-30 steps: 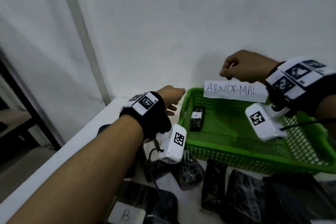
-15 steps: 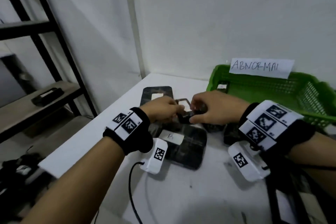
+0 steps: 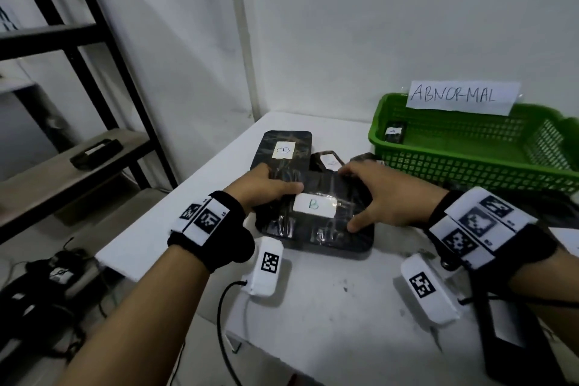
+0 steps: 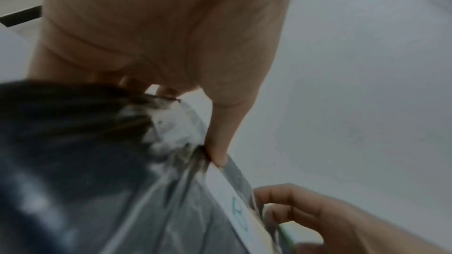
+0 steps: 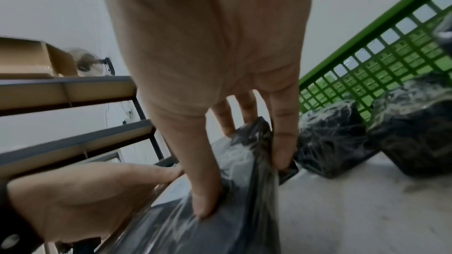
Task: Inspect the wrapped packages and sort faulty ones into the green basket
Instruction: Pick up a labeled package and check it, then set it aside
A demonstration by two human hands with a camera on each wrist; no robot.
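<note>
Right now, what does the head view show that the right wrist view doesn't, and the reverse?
Only the head view shows the ABNORMAL sign on the green basket, the small package inside it, the B label on the held package, and a second B-labelled package behind it.

Only the right wrist view shows two wrapped packages lying beside the basket wall, and a cardboard box on the shelf.

Both show the left hand and right hand gripping the same package, and the basket.

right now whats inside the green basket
One small wrapped package with a white label, in the basket's far-left corner. The near wall hides the floor right behind it.
</note>
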